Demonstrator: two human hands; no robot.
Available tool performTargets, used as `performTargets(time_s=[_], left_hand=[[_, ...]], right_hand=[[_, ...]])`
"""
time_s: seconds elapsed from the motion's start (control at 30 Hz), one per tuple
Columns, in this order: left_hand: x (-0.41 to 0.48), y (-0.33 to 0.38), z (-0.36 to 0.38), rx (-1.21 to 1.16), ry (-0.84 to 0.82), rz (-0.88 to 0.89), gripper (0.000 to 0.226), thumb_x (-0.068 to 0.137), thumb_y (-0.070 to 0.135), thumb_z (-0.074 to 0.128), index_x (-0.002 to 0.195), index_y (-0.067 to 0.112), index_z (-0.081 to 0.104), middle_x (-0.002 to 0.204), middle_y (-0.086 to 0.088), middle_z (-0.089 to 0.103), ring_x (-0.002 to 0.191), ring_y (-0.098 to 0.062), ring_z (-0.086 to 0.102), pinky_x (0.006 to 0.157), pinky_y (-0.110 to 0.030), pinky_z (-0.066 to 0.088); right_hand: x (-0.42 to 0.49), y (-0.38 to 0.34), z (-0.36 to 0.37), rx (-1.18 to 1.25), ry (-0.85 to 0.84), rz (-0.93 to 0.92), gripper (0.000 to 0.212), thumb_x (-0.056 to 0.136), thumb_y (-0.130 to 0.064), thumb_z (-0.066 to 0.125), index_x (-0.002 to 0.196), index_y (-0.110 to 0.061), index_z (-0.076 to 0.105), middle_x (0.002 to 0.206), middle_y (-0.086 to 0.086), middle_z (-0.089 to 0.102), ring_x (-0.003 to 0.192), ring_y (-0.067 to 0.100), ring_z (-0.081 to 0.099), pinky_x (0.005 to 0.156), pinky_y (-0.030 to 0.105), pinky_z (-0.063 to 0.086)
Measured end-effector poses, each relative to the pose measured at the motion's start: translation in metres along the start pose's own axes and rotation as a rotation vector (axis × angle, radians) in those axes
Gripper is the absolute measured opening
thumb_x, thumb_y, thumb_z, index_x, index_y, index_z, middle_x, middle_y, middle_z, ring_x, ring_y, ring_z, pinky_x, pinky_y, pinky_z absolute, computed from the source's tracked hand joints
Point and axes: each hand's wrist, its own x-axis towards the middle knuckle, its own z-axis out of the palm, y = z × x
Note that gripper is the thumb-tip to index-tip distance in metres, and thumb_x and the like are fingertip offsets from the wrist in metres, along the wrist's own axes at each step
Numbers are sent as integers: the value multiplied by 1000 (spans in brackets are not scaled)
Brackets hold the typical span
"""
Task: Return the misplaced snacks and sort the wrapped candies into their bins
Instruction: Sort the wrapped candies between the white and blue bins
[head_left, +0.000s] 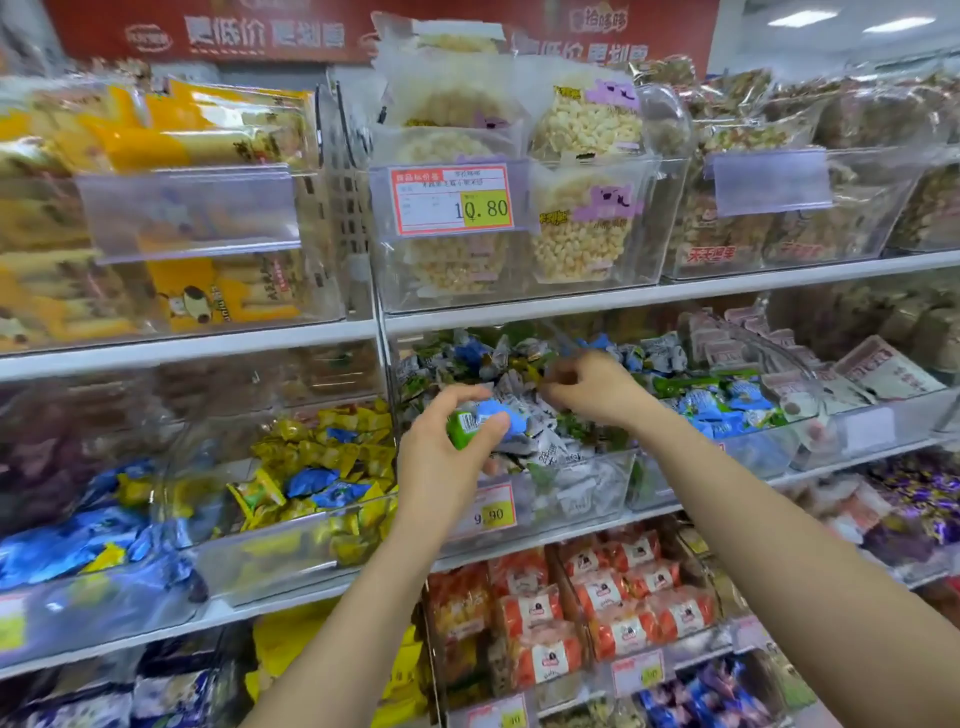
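Left hand (441, 462) grips a green candy (464, 428) beside a blue candy (501, 415) lying crosswise.

Your only way into the clear plastic bin (597, 460) is the gap at twelve o'clock, under the white shelf edge (519, 309); heaped white-and-green wrapped candies (522, 397) crowd it.

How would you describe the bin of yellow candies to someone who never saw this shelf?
Find the 10.80 price tag on the puffed rice cake bin, then drop one shelf to the mixed candy bin where the left hand holds green and blue candies. The bin of yellow candies stands directly left of it; only its wrappers are mostly yellow, with a few blue ones on top.
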Motion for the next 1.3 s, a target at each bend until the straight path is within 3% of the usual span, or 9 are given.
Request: performTargets(time_s=[0.1,0.17,0.27,0.43,0.6,0.8,1.0,1.17,1.3], left_hand=[[-3,-6,1,-9,48,6,21,88,37,66,108,32,59,91,5,71,54,-12,66,52,-26,45],[-5,-8,2,-41,70,6,25,88,39,65,110,31,59,101,9,69,57,-13,67,57,-31,50],[-6,-10,5,-51,81,2,22,91,35,62,112,33,57,110,8,66,59,-14,67,63,-40,53],[-6,-7,5,-61,90,-11,21,93,26,58,113,33,55,108,-2,65,60,-12,67,54,-32,48],[-7,-5,0,-118,84,-57,23,94,23,59,116,30,56,79,-3,67,56,-14,62,50,-28,45],[-5,-7,0,-153,76,-61,22,94,24,60,114,31,56,65,-2,65,59,-23,60,56,-35,47],[-3,-5,1,-160,121,-52,21,93,22,62,112,27,56,71,7,69,67,-37,65,57,-37,53],[2,-4,2,-37,148,7,11,96,21,56,106,25,59,73,-7,69,45,-14,57,44,-26,45],[11,-4,9,1,151,-40,33,91,47,57,116,26,62,82,2,71,54,-9,62,51,-29,50]], right_hand=[[14,-10,11,197,165,-96,23,93,-27,57,110,-16,69,99,3,68,88,18,62,73,25,47],[26,-20,20,238,67,-111,28,96,-29,52,118,-17,64,101,-1,67,78,12,60,64,13,48],[37,-25,20,20,-115,-94,26,98,-35,49,80,-25,66,67,-10,51,55,7,43,44,15,35],[63,-18,18,165,125,-110,20,92,-21,59,106,-15,71,109,5,70,97,19,65,81,29,50],[84,-32,27,202,-72,-88,37,95,-22,54,129,-7,56,129,10,59,114,23,57,98,33,43],[90,-19,41,347,-156,-26,23,91,-22,62,105,-5,69,89,15,70,64,17,55,52,22,39],[73,-21,34,535,-6,-108,34,87,-29,67,90,5,63,80,9,59,71,17,54,58,23,39],[34,-19,22,753,-56,-100,26,87,-32,66,74,-10,60,59,0,48,57,13,41,53,24,31],[13,-15,15,949,-119,-106,18,87,-25,67,76,-13,61,51,-6,46,50,10,38,42,18,31]])
